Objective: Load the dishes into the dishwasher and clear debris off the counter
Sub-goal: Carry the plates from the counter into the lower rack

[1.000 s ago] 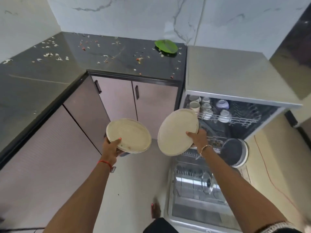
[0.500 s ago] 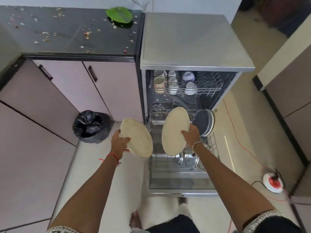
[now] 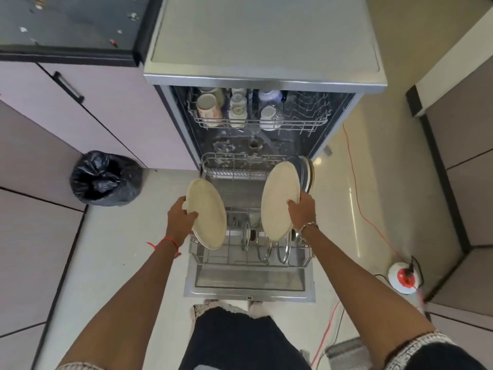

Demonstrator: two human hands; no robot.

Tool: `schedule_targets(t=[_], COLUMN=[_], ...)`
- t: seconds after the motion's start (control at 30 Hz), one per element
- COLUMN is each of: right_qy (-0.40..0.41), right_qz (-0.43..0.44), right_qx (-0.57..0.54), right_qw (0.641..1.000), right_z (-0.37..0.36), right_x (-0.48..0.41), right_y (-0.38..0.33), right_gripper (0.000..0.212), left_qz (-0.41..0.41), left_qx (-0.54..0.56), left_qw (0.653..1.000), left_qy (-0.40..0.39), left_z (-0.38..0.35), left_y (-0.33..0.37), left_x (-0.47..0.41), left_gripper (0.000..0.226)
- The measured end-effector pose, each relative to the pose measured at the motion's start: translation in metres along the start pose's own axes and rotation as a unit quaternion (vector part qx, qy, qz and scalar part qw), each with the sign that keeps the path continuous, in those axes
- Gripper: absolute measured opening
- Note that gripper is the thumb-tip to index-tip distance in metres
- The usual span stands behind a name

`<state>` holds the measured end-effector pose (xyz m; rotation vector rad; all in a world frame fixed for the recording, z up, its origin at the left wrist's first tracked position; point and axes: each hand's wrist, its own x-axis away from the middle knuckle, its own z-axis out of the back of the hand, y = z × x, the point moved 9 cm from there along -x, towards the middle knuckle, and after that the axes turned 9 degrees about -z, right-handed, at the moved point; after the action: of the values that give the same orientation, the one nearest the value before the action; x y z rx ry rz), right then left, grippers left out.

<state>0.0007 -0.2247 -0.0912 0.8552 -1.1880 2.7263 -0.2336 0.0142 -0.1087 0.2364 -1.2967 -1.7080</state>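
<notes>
Low in the frame, two bare forearms reach forward over the dropped dishwasher door. The left hand is closed on the near rim of a cream dinner plate, thumb across its face and the fingers hidden behind. The plate stands on edge, over the left front corner of the lower rack. The right hand grips a second cream plate by its right rim, also on edge and held higher, over the middle of that rack.

Both plates look rigid and glazed, so I judge them fairly heavy for a one-handed pinch, slick if damp, and liable to chip against wire or against each other. The rim is the sensible hold, leaving the lower edge free to drop between the tines.

Under the right plate, steel pan lids stand in the front of the rack. Just behind it, dark plates are already racked upright at the right side. I cannot tell whether the cream plate touches them.

Further up the frame the upper rack holds cups on its left half, with bare tines on its right.

At left centre a black bin bag sits on the floor. In the upper left corner the dark worktop carries scattered debris, not yet cleared
</notes>
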Motion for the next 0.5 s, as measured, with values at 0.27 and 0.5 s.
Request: schedule_targets(t=[0.27,0.5], right_qy=[0.056,0.088], right_qz=[-0.018,-0.027], right_qx=[-0.007,0.038], right_qw=[0.998,0.995], right_z=[0.027,0.018], right_x=[-0.069,-0.145], right_y=[0.002,0.011], right_gripper=[0.029,0.03], left_qz=[-0.023,-0.015], left_qx=[-0.035,-0.03], left_qw=[0.999,0.999], left_qy=[-0.007,-0.019], left_z=[-0.042,-0.081], left_y=[0.025,0.008], left_x=[-0.047,-0.102], left_gripper=[0.049,0.049])
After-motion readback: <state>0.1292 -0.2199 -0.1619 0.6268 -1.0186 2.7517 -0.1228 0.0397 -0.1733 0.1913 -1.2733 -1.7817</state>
